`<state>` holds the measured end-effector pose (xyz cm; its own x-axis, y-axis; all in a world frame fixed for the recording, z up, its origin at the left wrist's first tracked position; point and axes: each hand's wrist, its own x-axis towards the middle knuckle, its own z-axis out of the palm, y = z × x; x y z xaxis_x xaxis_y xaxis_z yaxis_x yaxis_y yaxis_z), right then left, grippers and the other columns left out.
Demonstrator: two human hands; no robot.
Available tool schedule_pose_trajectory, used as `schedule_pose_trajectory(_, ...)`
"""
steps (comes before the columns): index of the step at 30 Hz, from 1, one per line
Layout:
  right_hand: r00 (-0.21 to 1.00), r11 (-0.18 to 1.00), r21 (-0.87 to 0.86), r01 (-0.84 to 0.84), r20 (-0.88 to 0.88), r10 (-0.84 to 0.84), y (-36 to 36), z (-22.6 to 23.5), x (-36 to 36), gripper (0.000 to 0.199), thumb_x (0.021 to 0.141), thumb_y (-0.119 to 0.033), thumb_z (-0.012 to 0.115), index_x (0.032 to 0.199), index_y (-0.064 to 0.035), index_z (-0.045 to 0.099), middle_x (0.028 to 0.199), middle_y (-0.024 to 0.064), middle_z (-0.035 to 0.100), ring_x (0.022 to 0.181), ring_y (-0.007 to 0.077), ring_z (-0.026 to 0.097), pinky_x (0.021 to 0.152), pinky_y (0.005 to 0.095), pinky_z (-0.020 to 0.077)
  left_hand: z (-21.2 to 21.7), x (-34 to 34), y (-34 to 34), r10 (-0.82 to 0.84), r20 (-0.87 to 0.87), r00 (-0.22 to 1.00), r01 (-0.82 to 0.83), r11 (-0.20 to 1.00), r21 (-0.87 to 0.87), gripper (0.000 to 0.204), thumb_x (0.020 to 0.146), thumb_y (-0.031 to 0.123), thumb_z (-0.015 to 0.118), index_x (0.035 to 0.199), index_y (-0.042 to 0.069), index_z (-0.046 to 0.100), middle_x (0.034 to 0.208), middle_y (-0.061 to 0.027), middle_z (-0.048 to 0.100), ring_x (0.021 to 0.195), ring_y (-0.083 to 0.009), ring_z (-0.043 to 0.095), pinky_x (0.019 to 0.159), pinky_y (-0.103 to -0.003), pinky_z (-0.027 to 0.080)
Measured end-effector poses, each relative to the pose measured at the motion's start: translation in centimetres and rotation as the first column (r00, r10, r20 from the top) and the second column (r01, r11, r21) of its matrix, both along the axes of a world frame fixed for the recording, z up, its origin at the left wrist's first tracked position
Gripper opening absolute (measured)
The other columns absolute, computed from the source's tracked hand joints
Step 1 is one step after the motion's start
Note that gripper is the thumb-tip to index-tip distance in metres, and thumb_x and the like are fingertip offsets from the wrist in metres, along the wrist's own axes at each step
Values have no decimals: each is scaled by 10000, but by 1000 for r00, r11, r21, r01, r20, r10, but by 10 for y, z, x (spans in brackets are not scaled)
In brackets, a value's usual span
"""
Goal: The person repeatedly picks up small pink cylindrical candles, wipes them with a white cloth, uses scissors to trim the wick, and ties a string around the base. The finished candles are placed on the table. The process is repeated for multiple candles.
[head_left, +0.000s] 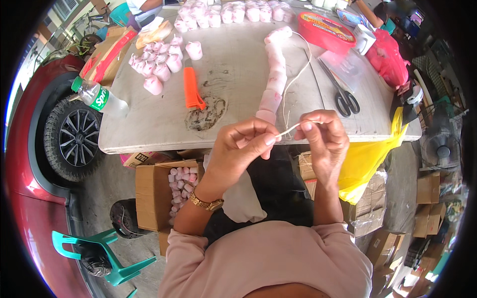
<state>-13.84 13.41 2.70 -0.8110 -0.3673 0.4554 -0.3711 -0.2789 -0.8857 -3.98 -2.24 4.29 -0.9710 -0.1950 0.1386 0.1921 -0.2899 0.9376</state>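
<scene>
Filling cardboard box [151,196]: pink-white cylinders [182,186]

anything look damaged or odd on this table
Yes: a dark, blotchy patch mars the pale tabletop near its front edge, by the orange object's lower end. I can't tell whether it's staining or surface damage.

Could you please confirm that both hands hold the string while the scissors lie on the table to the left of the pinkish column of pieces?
Not quite: the head view shows the scissors on the table to the right of the pinkish column of pieces. The left hand and right hand do hold the string.
</scene>
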Motion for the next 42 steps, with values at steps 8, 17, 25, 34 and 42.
schedule_pose_trajectory(8, 804, 935, 274, 225, -595, -20, -7, 7, 10, 58, 859, -35, 660, 904, -53, 627, 813, 103, 652, 634, 288, 601, 564, 365, 472, -6, -7, 9, 240, -158, 958, -285, 866, -411, 201, 896, 136, 689, 1076, 55, 721, 820, -21, 691, 687, -120, 615, 998, -458, 404)
schedule_pose_trajectory(17, 942, 967, 252, 25, -329, 61, -1, 8, 2, 92, 863, -35, 687, 934, -34, 629, 839, 80, 646, 687, 222, 624, 618, 317, 492, -10, -9, 11, 297, -398, 868, -492, 623, -608, 119, 807, 101, 768, 923, 90, 748, 809, -18, 696, 745, -147, 680, 1136, -505, 255)
schedule_pose_trajectory(25, 879, 986, 165, 34, -475, 50, -12, 7, 4, 267, 779, 114, 692, 996, -33, 642, 929, 70, 658, 851, 197, 665, 712, 300, 547, -10, -1, 7, 253, -47, 966, -257, 956, -143, 103, 872, 98, 725, 937, 22, 747, 829, -22, 737, 736, -87, 665, 1120, -398, 294)
schedule_pose_trajectory(34, 728, 934, 251, 254, -686, -13, -18, 9, 7, 298, 727, 129, 675, 969, -41, 636, 894, 89, 638, 780, 259, 626, 663, 339, 511, -10, -1, 8, 375, -371, 850, -525, 543, -655, 96, 799, 49, 750, 888, 66, 719, 768, -56, 708, 614, -181, 650, 1120, -539, 307)
schedule_pose_trajectory(42, 654, 904, 241, 353, -755, -55, -22, 7, 7, 282, 729, 150, 664, 946, -28, 625, 875, 109, 634, 761, 249, 630, 641, 324, 510, -16, -7, 12, 375, -634, 676, -729, 217, -649, 174, 740, 29, 764, 892, 74, 693, 695, -3, 653, 585, -198, 620, 1113, -595, 295)
